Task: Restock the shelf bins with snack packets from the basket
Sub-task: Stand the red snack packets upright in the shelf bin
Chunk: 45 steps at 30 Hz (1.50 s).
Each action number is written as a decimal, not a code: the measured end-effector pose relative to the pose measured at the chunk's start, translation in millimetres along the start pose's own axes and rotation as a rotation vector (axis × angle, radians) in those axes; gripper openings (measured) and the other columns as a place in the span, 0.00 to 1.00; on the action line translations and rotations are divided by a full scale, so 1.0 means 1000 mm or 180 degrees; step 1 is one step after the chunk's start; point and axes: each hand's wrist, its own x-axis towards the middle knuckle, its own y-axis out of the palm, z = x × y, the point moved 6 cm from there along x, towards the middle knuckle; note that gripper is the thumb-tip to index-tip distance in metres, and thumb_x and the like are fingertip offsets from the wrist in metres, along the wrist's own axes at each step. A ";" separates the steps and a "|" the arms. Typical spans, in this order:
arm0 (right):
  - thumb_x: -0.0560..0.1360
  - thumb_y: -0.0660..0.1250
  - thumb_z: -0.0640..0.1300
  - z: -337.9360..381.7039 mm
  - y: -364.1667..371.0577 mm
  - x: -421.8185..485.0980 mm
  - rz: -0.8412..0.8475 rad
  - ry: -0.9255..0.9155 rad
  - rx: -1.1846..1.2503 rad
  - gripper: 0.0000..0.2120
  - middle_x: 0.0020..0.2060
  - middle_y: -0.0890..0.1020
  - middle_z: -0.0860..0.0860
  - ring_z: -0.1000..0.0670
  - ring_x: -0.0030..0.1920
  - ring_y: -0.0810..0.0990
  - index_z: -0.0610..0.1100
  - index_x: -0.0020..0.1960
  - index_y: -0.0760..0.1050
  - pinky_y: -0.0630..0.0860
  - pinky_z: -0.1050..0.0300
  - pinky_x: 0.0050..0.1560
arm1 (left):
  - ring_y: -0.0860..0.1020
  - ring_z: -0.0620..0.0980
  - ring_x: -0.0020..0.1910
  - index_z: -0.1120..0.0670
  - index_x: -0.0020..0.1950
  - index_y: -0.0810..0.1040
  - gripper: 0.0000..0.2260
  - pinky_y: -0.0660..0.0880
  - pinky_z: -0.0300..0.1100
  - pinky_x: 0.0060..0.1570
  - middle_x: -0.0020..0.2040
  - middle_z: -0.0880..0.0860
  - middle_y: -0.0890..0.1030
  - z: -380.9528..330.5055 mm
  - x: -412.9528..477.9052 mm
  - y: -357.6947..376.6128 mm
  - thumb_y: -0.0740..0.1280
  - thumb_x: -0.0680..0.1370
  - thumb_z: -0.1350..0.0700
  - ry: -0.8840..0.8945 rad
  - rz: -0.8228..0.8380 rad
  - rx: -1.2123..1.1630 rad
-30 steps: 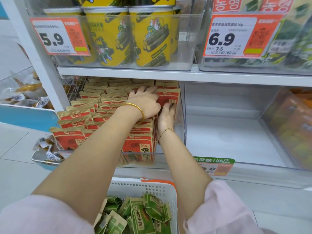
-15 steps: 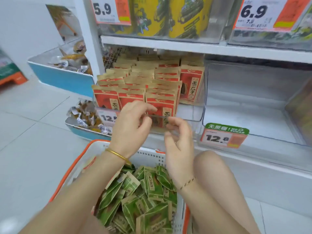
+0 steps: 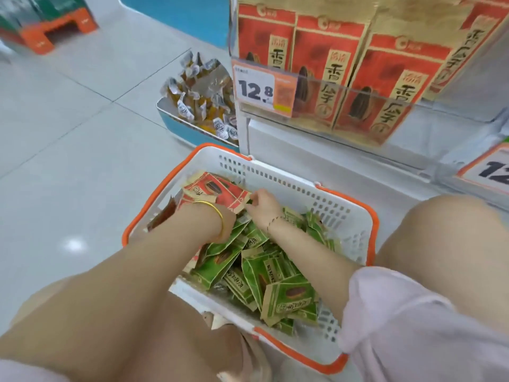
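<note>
A white basket with an orange rim [image 3: 278, 172] sits on the floor between my knees, full of green snack packets [image 3: 275, 271]. A few red packets [image 3: 214, 190] lie at its far left. My right hand [image 3: 263, 205] pinches the edge of a red packet. My left hand [image 3: 227, 223], gold bangle on the wrist, is pushed in under the red packets and its fingers are hidden. Above, the clear shelf bin [image 3: 347, 106] holds upright red packets [image 3: 385, 86].
A 12.8 price tag [image 3: 256, 89] hangs on the bin's front, and another tag [image 3: 493, 169] shows at the right edge. A blue floor tray of small wrapped snacks [image 3: 198, 108] stands left of the shelf. My right knee [image 3: 440, 244] is beside the basket.
Both hands dropped from the front of the shelf bin down into the basket. My view tilted down to the basket, and the right hand took hold of a red packet.
</note>
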 end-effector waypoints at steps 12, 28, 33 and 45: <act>0.76 0.64 0.43 -0.016 0.056 0.056 0.0246 0.0862 0.0944 0.10 0.36 0.74 0.48 0.45 0.41 0.75 0.42 0.37 0.70 0.77 0.48 0.51 | 0.77 0.53 0.50 0.56 0.67 0.69 0.17 0.74 0.44 0.51 0.60 0.54 0.77 0.013 -0.002 -0.006 0.59 0.80 0.52 0.0079 -0.0003 -0.0385; 0.77 0.64 0.42 0.025 -0.192 -0.120 -0.0874 -0.1237 0.0018 0.04 0.37 0.75 0.54 0.52 0.39 0.76 0.46 0.48 0.69 0.71 0.56 0.38 | 0.76 0.47 0.49 0.54 0.55 0.75 0.09 0.73 0.36 0.47 0.49 0.52 0.79 -0.064 -0.065 -0.131 0.68 0.76 0.61 0.1474 -0.1711 -0.2455; 0.69 0.75 0.45 0.026 -0.275 -0.181 -0.1298 -0.1243 0.0170 0.13 0.40 0.79 0.57 0.54 0.43 0.80 0.52 0.49 0.73 0.77 0.56 0.44 | 0.80 0.47 0.52 0.56 0.55 0.78 0.10 0.78 0.38 0.52 0.52 0.52 0.81 -0.099 -0.116 -0.189 0.68 0.75 0.64 0.2287 -0.1912 -0.3299; 0.70 0.71 0.52 0.085 -0.393 -0.232 -0.2855 -0.1382 -0.1210 0.17 0.49 0.81 0.53 0.46 0.52 0.78 0.50 0.56 0.73 0.74 0.50 0.48 | 0.80 0.41 0.43 0.52 0.48 0.77 0.10 0.78 0.38 0.48 0.45 0.49 0.81 -0.122 -0.175 -0.313 0.68 0.74 0.67 0.2984 -0.2847 -0.3628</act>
